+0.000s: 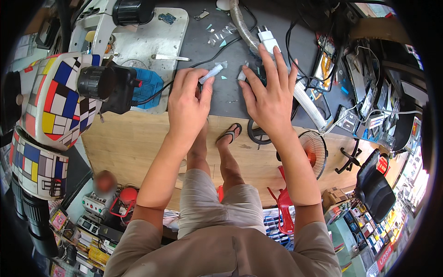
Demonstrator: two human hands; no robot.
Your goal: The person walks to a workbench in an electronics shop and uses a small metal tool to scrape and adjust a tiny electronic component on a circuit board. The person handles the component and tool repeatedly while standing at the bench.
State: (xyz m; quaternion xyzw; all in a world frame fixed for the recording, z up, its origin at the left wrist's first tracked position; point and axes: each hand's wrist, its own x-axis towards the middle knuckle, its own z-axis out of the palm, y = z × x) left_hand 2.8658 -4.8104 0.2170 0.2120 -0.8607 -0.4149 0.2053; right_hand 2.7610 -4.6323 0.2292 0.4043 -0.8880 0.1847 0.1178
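Observation:
Between the thumb and index finger of my left hand (pixel 188 99) is a small rolled whitish piece, like tissue or film (pixel 212 74), held low over the dark work mat (pixel 221 102). That hand is closed in a pinch. My right hand (pixel 270 94) lies open over the mat with its fingers spread. Near its index fingertip is a small pale scrap (pixel 242 74), and I cannot tell whether they touch. Just beyond its middle fingers sits a white plug-in charger (pixel 267 39). A ribbed flexible hose (pixel 241 23) ends close to those fingertips.
A microscope (pixel 64 92) patterned in coloured blocks stands at left, beside a metal plate (pixel 173 32) carrying a flat metal tool (pixel 170 57) and a blue holder (pixel 148 87). Plastic scraps (pixel 221 34) and a black cable (pixel 210 60) lie ahead. Phone parts (pixel 325 64) clutter the right.

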